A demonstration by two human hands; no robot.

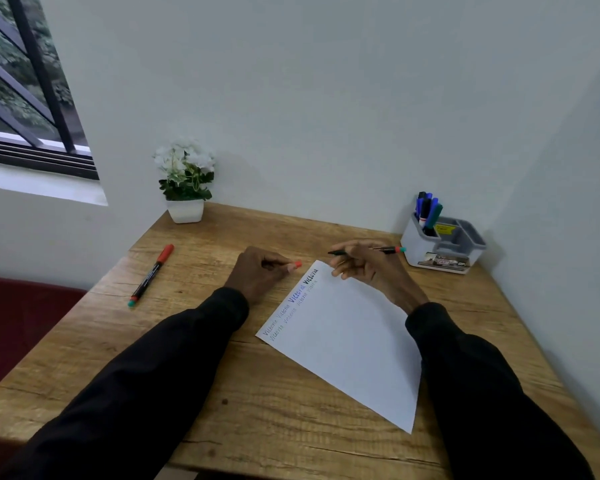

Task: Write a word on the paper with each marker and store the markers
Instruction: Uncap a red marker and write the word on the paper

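Note:
A white sheet of paper (347,344) lies tilted on the wooden table, with several small words written along its upper left edge. My right hand (364,266) hovers over the sheet's far corner and grips a thin black marker (385,250), uncapped, its green end pointing right. My left hand (262,271) rests on the table just left of the paper and pinches a red cap (297,265). Another marker (151,274) with a red cap and green end lies on the table at the left.
A grey desk organiser (445,252) stands at the back right corner and holds several blue, black and green markers (428,211). A white pot of white flowers (185,181) sits at the back left against the wall. The right wall is close.

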